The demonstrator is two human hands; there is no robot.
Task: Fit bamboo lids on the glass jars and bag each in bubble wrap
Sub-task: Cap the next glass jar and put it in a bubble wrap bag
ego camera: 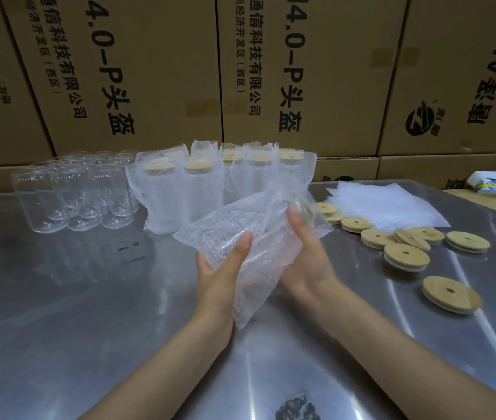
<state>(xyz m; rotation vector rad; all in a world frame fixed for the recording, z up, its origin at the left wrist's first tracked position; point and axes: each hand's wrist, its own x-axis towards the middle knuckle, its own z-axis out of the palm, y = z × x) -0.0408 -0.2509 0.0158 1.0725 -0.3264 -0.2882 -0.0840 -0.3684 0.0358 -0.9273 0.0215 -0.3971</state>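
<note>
Holding a bubble-wrap bag (246,247) above the steel table (73,298) at the centre of the head view, both hands work on one jar. The left hand (221,277) grips the near end of the bag from below, thumb laid up over its top face. The right hand (304,256) reaches in at the far, open end, where the rounded glass of a jar (296,204) shows through the film; its fingers are curled round that end, but whether they close on the glass or only on the wrap I cannot tell. No lid is visible on this jar, as the hand and the bag hide its near part.

Far left stand the bare glass jars (73,195) in a tight group, lidless. Just right of them, at the far middle, stand the finished jars (210,177), each upright in its bag with a bamboo lid showing at the top. To the right lie loose bamboo lids (407,256) scattered toward the near edge, and beyond them a flat stack of unused bags (383,204). Cardboard cartons (149,71) wall off the far side.

The step in hand looks like bagging: seating the jar down into the pouch. The next move probably calls for pushing it fully home, then standing it with the finished group, keeping the slippery glass from sliding out of the open mouth.
</note>
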